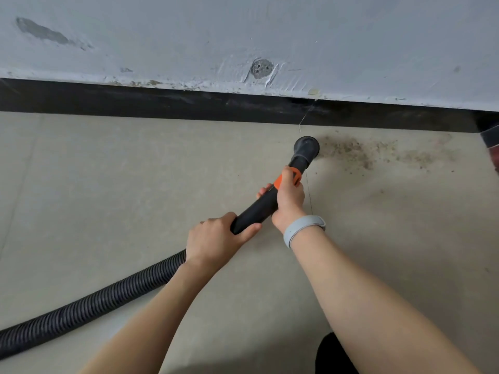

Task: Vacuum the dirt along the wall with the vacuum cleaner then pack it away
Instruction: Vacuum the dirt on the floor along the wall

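A black vacuum tube [259, 209] with an orange ring points down at the floor, and its round black nozzle [306, 147] rests at the left end of a patch of dark dirt [361, 153] near the wall. My right hand [289, 198] grips the tube just below the orange ring. My left hand [216, 238] grips the tube's rear end, where the ribbed black hose [89, 303] joins. The hose trails away to the lower left across the floor.
A grey wall [243, 36] with a black skirting strip [189, 101] runs across the top. The beige floor [108, 184] spreads below it. A dark object [490, 136] pokes in at the right edge. Something black [334, 354] shows at the bottom.
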Available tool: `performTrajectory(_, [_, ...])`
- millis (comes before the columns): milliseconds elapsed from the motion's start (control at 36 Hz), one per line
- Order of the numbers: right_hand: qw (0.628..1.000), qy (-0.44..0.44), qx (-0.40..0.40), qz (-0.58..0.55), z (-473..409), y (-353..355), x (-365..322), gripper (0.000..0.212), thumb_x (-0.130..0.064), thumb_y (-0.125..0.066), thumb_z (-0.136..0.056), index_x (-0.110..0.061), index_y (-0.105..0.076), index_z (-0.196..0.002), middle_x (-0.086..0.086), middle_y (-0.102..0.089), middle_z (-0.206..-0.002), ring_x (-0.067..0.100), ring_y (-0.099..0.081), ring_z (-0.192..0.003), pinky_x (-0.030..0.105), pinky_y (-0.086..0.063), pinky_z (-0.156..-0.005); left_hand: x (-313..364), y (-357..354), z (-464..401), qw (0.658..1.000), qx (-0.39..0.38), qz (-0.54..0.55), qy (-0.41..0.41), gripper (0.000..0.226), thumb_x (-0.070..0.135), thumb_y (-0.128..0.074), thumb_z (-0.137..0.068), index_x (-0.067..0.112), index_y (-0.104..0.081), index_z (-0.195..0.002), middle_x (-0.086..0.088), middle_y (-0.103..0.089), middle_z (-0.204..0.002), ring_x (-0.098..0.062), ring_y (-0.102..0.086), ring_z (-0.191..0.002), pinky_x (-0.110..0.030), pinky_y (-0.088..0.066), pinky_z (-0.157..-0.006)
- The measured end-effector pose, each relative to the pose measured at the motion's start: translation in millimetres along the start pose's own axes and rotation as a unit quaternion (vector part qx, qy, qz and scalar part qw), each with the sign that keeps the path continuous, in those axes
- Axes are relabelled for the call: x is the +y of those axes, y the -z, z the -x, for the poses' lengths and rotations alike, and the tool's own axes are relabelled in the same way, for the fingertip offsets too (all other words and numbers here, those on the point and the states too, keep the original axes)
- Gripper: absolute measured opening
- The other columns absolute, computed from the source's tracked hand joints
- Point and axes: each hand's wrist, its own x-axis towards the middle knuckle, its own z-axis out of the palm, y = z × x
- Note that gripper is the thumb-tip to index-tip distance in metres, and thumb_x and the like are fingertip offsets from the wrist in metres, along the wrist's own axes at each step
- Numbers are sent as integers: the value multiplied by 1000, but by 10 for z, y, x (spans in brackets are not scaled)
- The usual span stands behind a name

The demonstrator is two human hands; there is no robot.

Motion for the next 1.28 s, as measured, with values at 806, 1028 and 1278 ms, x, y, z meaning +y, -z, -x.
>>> performTrajectory(806, [1000, -18, -16, 7, -94, -20, -105, 31, -36, -53, -93, -9, -45, -108, 9, -53, -71, 20, -56, -50, 30, -52, -55, 63, 59, -146, 1000, -17, -13, -12, 55, 75, -39, -82, 21, -47, -79, 2, -56, -70, -25, -59, -74, -30, -37, -60])
performTrajectory(1028, [992, -39, -112, 51, 156, -509, 131, 23, -34, -52, -94, -12, -45, -96, 8, -48, -65, 21, -51, -47, 30, -49, -54, -343, 131, 153, 994, 77, 22, 76, 53, 73, -42, -81, 20, -49, -78, 6, -48, -59, -26, -54, -65, -31, -37, -58])
performTrajectory(1278, [958, -87, -238, 135, 494, -1162, 634, 26, -34, -55, -93, -13, -41, -100, 9, -48, -67, 22, -50, -49, 31, -49, -53, -919, 188, 468, 959, 160, 83, 218, 41, 61, -53, -82, 20, -54, -77, -1, -54, -62, -31, -53, -66, -34, -44, -64])
